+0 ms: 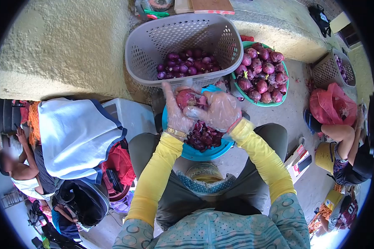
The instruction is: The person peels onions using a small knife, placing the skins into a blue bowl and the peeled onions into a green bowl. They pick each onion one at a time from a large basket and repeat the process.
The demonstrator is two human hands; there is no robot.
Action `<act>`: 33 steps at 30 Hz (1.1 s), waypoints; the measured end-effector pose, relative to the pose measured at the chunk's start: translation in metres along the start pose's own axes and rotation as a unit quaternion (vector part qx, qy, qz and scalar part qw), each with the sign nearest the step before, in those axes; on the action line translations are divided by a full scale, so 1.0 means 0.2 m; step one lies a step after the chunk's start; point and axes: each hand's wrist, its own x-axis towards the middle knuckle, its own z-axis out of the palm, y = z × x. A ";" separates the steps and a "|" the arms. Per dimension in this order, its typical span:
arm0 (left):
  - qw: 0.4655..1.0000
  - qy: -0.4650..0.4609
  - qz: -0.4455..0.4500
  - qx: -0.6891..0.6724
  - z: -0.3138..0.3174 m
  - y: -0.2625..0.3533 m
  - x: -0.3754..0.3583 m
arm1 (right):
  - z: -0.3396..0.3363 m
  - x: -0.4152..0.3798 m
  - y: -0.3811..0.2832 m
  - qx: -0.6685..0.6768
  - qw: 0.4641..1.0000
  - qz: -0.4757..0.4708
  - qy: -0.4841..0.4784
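A red onion (pixel 186 98) is held in my left hand (pixel 176 114), which wears a clear plastic glove. My right hand (pixel 223 110), gloved the same way, is curled against the onion's right side with its thumb on it; whatever its fingers hold, if anything, is hidden. Directly beneath both hands is a blue basin (pixel 207 155) containing dark red onion skins (pixel 204 137). Beyond them stands a grey perforated basket (pixel 133 58) with many peeled purple onions (pixel 187 64). Unpeeled onions (pixel 262 74) fill a green-rimmed basin (pixel 274 102) to its right.
A patterned cushioned seat (pixel 205 184) is between my knees. At left, a white cloth (pixel 77 133) covers a stack near a seated person (pixel 23 166). On the right are a red mesh bag (pixel 332 106), another onion basket (pixel 326 68) and seated people. A wall (pixel 70 45) rises at upper left.
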 end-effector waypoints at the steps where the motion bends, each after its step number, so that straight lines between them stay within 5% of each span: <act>1: 0.999 0.007 0.039 -0.007 0.02 -0.01 -0.01 | 0.03 -0.01 0.00 0.004 1.000 0.020 0.015; 9: 0.981 0.037 0.190 0.021 0.01 -0.04 -0.01 | 0.09 -0.01 0.00 0.136 0.989 0.064 -0.010; 12: 0.984 -0.010 0.172 0.035 0.04 0.01 -0.01 | 0.05 0.02 0.04 0.172 0.982 0.054 -0.046; 14: 0.998 -0.057 0.028 0.000 0.10 0.05 -0.03 | -0.02 0.04 0.08 0.082 0.996 -0.014 -0.042; 17: 0.999 -0.036 -0.028 0.000 0.03 0.05 0.01 | -0.04 0.02 0.04 0.027 0.999 -0.017 -0.003; 21: 0.998 -0.032 -0.023 -0.052 0.02 0.02 -0.02 | 0.01 -0.01 0.02 0.027 0.999 -0.022 -0.009; 26: 0.989 0.037 0.141 -0.002 0.03 -0.01 -0.01 | 0.11 -0.02 0.00 0.057 0.997 0.046 0.011; 33: 0.977 0.059 0.196 0.055 0.04 -0.01 -0.06 | 0.09 -0.01 0.00 0.195 0.974 0.099 -0.059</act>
